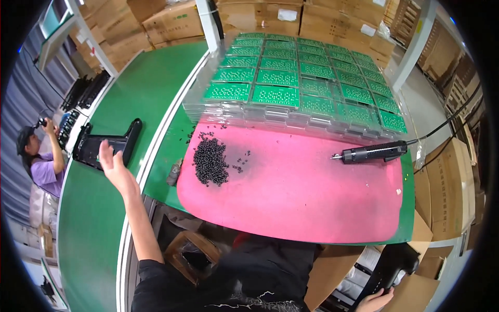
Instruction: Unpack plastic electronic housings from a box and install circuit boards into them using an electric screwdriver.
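Observation:
My left hand [117, 169] is stretched out over the green conveyor belt [99, 218], its fingers apart and nothing in them. Just beyond it lies a black plastic housing [117, 143] with a long arm on one side; whether the fingers touch it I cannot tell. Low at the right, my right hand [377, 301] grips another black plastic housing [387, 270] above an open cardboard box [332, 270]. On the pink mat [291, 197] a heap of small black screws [209, 161] lies at the left, and a black electric screwdriver [374, 152] rests at the right.
Stacked clear trays of green circuit boards [275, 78] stand behind the mat. A cable [442, 125] runs from the screwdriver to the upper right. Beside the belt's far left, a person in purple [44, 171] raises their hands. Cardboard boxes [176, 23] line the back.

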`<state>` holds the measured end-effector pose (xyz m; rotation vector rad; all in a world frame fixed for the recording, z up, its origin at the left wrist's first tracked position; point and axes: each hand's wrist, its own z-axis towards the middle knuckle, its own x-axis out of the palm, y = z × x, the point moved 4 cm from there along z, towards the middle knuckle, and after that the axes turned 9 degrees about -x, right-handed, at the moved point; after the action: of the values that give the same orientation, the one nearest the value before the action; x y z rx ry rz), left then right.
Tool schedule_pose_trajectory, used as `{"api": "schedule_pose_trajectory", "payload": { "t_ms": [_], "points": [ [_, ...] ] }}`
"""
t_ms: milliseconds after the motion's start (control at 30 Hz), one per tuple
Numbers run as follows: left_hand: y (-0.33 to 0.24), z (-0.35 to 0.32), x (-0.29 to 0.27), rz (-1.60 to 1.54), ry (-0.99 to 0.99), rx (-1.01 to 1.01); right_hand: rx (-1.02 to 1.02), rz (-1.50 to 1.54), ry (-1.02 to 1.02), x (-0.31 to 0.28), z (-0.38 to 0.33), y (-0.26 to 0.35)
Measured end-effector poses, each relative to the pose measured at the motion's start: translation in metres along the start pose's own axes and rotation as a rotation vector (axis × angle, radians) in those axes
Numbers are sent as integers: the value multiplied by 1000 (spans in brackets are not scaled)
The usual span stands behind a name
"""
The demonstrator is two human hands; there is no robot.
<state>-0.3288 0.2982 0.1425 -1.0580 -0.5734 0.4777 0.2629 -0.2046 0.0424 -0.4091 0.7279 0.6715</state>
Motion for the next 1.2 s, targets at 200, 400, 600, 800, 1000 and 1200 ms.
{"api": "schedule_pose_trajectory", "payload": {
  "t_ms": [200, 400, 600, 800, 1000, 1200],
  "points": [
    [-49, -72, 122, -28, 692, -18, 27, -216, 221, -64, 46, 9],
    [-106, -141, 194, -8, 1256, 217, -224, 16, -231, -86, 82, 5],
    [-98, -230, 231, 278, 1665, 426, -931, 514, 72, -81, 143, 156],
    [-44, -236, 244, 575, 1877, 467, -1307, 820, 261, -43, 180, 254],
    [-33, -211, 234, 577, 1616, 560, -811, 657, -13, 32, 331, 299],
    [-34, -200, 242, 495, 1562, 527, -606, 498, 409, 134, 386, 309]
  ]
}}
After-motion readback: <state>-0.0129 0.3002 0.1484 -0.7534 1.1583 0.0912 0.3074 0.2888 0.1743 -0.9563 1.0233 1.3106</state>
